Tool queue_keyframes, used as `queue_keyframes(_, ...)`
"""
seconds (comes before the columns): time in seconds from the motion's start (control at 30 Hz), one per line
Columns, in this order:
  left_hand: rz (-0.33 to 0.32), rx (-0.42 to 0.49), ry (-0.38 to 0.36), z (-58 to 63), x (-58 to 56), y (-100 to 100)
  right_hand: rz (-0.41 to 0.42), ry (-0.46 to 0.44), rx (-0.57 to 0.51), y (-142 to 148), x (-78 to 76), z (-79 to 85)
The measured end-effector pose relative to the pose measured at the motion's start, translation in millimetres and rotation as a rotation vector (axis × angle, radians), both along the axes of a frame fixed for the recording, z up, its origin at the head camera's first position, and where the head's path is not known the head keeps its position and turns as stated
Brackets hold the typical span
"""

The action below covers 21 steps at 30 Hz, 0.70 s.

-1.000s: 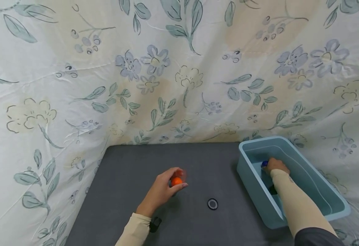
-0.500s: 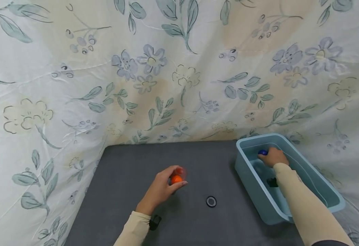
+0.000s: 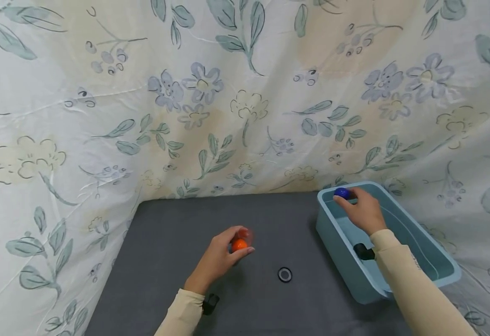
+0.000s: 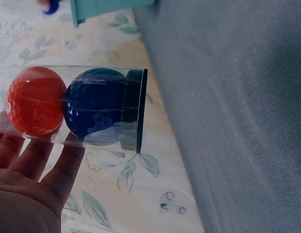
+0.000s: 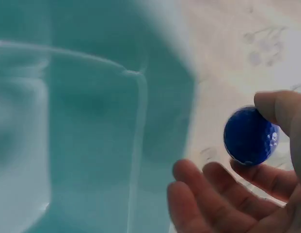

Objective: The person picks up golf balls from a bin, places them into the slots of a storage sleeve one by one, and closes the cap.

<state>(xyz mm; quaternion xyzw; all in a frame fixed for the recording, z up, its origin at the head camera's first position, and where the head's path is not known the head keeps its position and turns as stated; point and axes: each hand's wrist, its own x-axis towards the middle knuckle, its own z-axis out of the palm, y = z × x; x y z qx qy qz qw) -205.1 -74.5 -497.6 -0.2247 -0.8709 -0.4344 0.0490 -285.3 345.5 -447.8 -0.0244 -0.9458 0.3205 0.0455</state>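
My left hand (image 3: 221, 259) grips a clear tube (image 4: 58, 73) above the table. Inside it, in the left wrist view, an orange golf ball (image 4: 36, 101) touches a dark blue golf ball (image 4: 97, 107), which sits against a black end cap (image 4: 141, 111). Between thumb and index finger, my right hand (image 3: 364, 210) pinches another blue golf ball (image 3: 342, 193), held over the far-left rim of the light blue bin (image 3: 337, 252). The other fingers of that hand are spread away from the ball in the right wrist view.
A round black lid with a grey centre (image 3: 284, 275) lies on the dark grey table (image 3: 178, 233), between the left hand and the bin. Floral cloth (image 3: 211, 116) hangs behind and to both sides of the table.
My right hand has risen from inside the bin with the blue golf ball, moving up and left to the rim. The left hand stays nearly still with the tube.
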Motion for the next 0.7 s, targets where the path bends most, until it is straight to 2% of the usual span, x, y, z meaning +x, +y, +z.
queue_keyframes(0.2, 0.0, -0.003, 0.011, 1.7, 0.8, -1, 0.057, 0.052, -0.013, -28, 16.4, 27.4)
queue_keyframes(0.33, -0.006, 0.003, 0.017, 1.0, 1.5, -1, 0.083, 0.08, -0.023, -43, 25.2, 38.9)
queue_keyframes(0.53, -0.024, 0.014, 0.014, 0.9, 2.8, -2, 0.134, 0.113, -0.107, -68, 38.5, 44.3)
queue_keyframes(0.7, -0.026, 0.016, 0.039, 1.8, 3.7, -1, 0.22, 0.141, -0.186, -99, 45.1, 44.3)
